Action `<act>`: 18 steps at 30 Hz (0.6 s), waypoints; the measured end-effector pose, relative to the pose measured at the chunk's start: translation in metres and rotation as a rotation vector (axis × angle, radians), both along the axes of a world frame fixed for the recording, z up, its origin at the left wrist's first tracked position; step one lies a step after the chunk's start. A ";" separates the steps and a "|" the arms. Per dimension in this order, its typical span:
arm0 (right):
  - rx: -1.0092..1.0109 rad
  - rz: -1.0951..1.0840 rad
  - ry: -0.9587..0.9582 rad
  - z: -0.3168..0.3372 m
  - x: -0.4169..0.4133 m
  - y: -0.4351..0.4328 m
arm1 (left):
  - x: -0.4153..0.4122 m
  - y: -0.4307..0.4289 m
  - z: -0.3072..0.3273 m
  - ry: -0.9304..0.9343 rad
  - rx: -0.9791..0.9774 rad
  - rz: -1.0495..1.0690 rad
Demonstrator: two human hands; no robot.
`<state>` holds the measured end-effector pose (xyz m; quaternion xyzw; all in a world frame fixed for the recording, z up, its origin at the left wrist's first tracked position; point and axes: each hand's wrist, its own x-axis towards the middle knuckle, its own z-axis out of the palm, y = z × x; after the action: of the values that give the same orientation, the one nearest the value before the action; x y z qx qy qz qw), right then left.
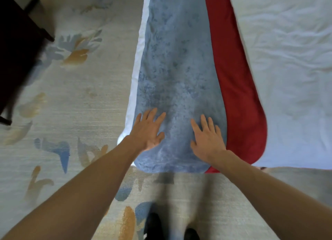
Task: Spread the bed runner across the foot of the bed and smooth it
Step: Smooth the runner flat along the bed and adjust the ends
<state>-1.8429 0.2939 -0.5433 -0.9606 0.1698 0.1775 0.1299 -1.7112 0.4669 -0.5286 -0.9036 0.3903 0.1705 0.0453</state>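
Both the left hand (150, 130) and right hand (206, 137) press flat, fingers spread, on the blue runner (176, 69) near the bed (287, 60) corner. The runner's far end is cut off by the frame.

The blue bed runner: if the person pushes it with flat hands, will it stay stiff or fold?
Probably floppy: the blue bed runner lies along the white bedding, its near end curving over the edge. Its plush pile under the left hand and right hand likely grips, so a push may bunch it rather than slide it.
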 end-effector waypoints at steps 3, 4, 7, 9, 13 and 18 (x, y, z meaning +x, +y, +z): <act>-0.012 -0.008 0.003 0.016 0.018 0.006 | 0.017 -0.003 0.013 -0.027 -0.026 -0.041; -0.008 -0.012 0.001 0.020 0.026 0.008 | 0.024 -0.004 0.017 -0.029 -0.033 -0.051; 0.005 -0.038 0.011 0.022 0.048 0.014 | 0.045 -0.005 0.018 -0.038 -0.034 -0.103; 0.003 -0.098 0.021 0.017 0.064 0.016 | 0.057 -0.004 0.015 -0.046 -0.035 -0.147; -0.008 -0.227 -0.022 0.002 0.097 0.021 | 0.085 0.002 0.011 -0.037 -0.030 -0.217; 0.021 -0.287 -0.068 -0.007 0.138 0.036 | 0.130 0.008 0.006 -0.020 -0.011 -0.240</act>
<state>-1.7052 0.3302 -0.5500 -0.9305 0.2991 0.1260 0.1695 -1.5807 0.4746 -0.5223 -0.8524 0.4960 0.1525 0.0642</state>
